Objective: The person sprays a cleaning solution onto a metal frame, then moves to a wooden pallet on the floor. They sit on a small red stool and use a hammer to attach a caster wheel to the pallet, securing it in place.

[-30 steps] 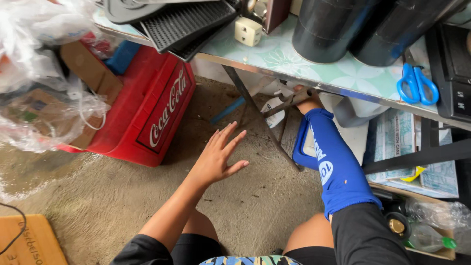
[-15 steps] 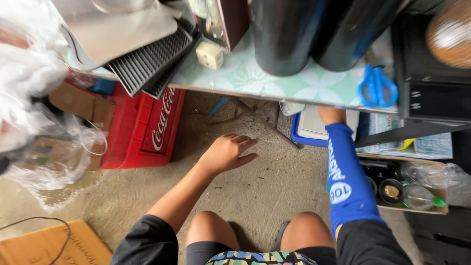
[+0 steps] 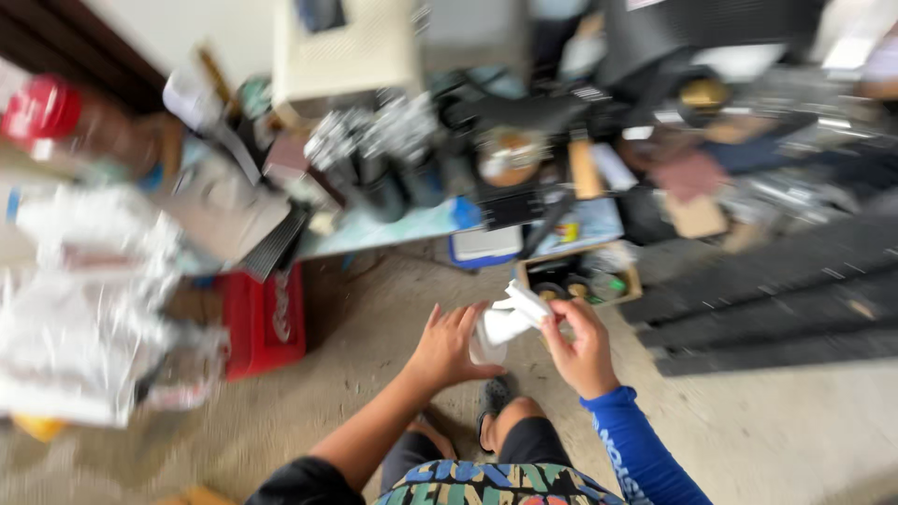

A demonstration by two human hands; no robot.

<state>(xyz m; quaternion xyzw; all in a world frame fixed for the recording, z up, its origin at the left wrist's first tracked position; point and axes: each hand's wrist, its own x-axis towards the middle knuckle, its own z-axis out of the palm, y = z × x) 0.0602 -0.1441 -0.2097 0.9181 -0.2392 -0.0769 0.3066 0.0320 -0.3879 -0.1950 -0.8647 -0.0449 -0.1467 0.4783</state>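
The picture is blurred by motion. In front of me, above my knees, both hands hold a white crumpled thing (image 3: 505, 323) that looks like paper or cloth. My left hand (image 3: 449, 344) cups its lower left side with the fingers spread upward. My right hand (image 3: 582, 344), on an arm in a blue sleeve, pinches its upper right end. What the white thing is cannot be made out.
A cluttered table (image 3: 412, 229) stands ahead with dark cylinders and tools on it. A red crate (image 3: 267, 323) and clear plastic bags (image 3: 89, 309) are at the left. A cardboard box (image 3: 580, 281) of small items sits under the table. Dark grilles (image 3: 776, 299) lie at the right.
I have risen and my view has pulled back from the table. My right hand came out from under the table with the white thing, and my left hand left the floor and joined it.
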